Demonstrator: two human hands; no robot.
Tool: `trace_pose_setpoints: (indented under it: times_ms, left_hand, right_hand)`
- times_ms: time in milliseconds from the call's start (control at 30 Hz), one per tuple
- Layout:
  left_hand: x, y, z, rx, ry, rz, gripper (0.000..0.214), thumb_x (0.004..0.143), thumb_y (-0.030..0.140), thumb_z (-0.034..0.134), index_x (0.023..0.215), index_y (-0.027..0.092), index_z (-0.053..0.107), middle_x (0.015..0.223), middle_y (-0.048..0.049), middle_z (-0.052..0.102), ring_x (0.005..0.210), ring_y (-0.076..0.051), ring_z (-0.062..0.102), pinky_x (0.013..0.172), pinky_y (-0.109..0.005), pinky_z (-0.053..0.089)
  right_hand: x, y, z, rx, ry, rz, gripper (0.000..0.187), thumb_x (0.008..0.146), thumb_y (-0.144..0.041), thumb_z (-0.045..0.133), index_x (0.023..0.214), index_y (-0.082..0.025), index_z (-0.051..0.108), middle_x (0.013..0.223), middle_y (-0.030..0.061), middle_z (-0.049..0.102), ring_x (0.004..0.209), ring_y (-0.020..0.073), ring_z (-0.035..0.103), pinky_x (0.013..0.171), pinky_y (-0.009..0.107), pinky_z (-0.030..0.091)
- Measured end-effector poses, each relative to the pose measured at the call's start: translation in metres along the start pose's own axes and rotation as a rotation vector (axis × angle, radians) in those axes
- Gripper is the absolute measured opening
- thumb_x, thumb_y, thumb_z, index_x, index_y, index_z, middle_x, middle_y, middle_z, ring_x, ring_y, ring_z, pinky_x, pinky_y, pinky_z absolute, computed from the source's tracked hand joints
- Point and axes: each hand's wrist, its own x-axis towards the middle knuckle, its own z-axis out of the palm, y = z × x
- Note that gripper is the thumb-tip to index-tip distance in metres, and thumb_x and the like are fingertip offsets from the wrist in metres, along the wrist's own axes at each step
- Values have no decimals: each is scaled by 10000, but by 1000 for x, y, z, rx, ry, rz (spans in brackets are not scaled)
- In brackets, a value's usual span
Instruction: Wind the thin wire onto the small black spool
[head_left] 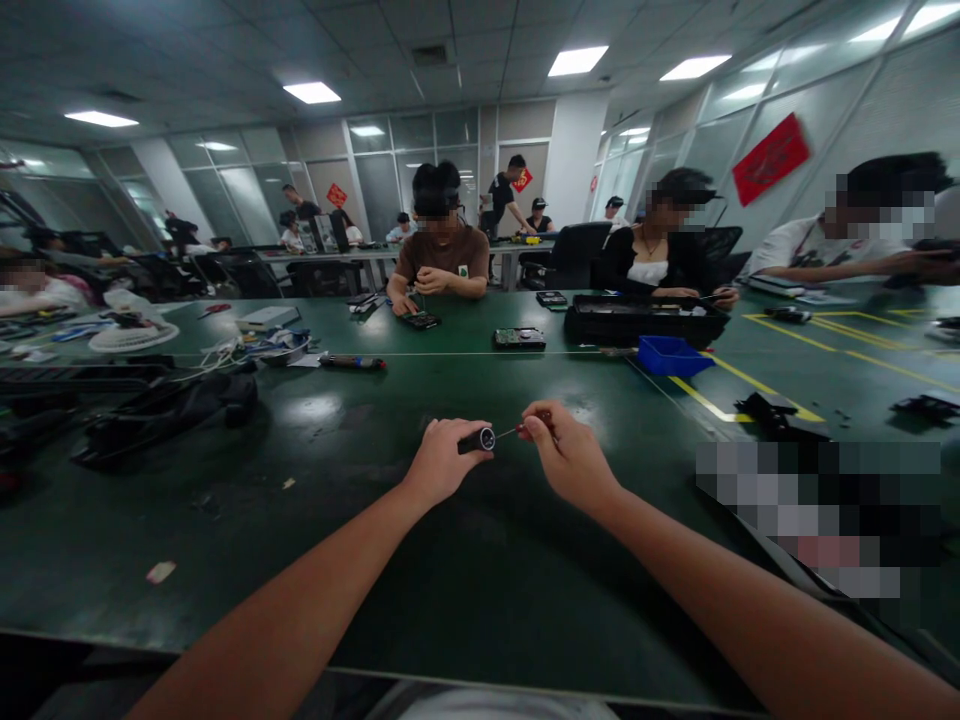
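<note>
Above the middle of the green table, my left hand (pixel 442 460) is closed around a black cylindrical object (pixel 474 441). Its round end, with a pale ring and small details inside, faces right; the rest is hidden in my palm. My right hand (pixel 562 445) grips a screwdriver (pixel 511 432) with a thin metal shaft, and a bit of its reddish handle shows between the fingers. The shaft points left and its tip is at the round end of the cylinder; whether it sits in a screw I cannot tell.
A blue bin (pixel 673 356) and a long black casing (pixel 645 322) stand beyond my right hand. A hard drive (pixel 519 339) lies ahead. To the left are a dark tool (pixel 352 362), a bundle of cables (pixel 277 345) and black plastic parts (pixel 169 408). Co-workers sit across the table.
</note>
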Motion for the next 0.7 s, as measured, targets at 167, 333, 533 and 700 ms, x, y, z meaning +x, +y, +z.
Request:
trace_pose_setpoints:
  times_ms: [167, 333, 533, 700]
  left_hand:
    - [0, 0, 0, 9, 14, -3, 390, 807, 291, 777, 1184, 284, 679, 1164, -14, 703, 1068, -241, 595, 959, -410, 375]
    - [1, -1, 0, 23, 24, 0, 389, 800, 299, 784, 1175, 286, 682, 1161, -8, 704, 1065, -240, 600, 957, -408, 376]
    - [1, -5, 1, 28, 13, 4, 403, 796, 297, 787, 1186, 288, 682, 1165, -17, 702, 1061, -246, 599, 953, -409, 386]
    - [1, -5, 1, 25, 10, 8, 400, 791, 303, 792, 1176, 285, 686, 1153, -16, 707, 1045, -243, 606, 930, -405, 394]
  right_hand:
    - [1, 0, 0, 45, 21, 48, 170, 988, -334, 430, 999, -212, 548, 841, 52, 708, 807, 208, 709, 716, 343, 527]
    - [1, 2, -2, 46, 47, 51, 199, 996, -366, 420, 1004, -213, 549, 854, 51, 704, 810, 210, 704, 718, 350, 526]
    - [1, 5, -3, -14, 115, 23, 198, 994, -362, 418, 982, -210, 546, 819, 50, 700, 762, 213, 699, 676, 339, 502]
    - [-1, 3, -4, -11, 172, -22, 200, 1003, -363, 410, 991, -212, 541, 833, 48, 701, 764, 206, 697, 685, 333, 493]
